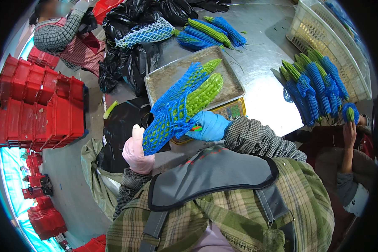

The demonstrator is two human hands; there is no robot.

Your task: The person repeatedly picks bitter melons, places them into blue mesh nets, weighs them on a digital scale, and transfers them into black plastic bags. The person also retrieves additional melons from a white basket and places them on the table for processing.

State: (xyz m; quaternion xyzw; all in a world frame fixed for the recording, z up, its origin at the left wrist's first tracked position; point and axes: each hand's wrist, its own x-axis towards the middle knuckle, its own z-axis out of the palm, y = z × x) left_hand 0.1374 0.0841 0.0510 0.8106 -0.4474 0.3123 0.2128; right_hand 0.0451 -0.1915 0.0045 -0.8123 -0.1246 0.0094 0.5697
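Observation:
Two bitter melons (204, 94) lie over the metal tray (230, 72), partly inside blue foam netting (167, 126). Their bumpy green ends stick out of the net toward the far side. My left hand (138, 151), in a pale pink glove with the thumb up, grips the near end of the netted bundle. My right hand (209, 126), in a blue glove, is at the bundle's right side by the net's edge. A small orange and green object (196, 128) shows at its fingertips; what it is, I cannot tell.
A yellow-framed scale (236, 108) with keys sits under the tray. Netted bitter melons lie in groups at the back (204, 33) and right (315, 85), near white plastic crates (330, 41). Black plastic bags (129, 63) and stacked red crates (41, 104) are leftward. Co-workers are at both sides.

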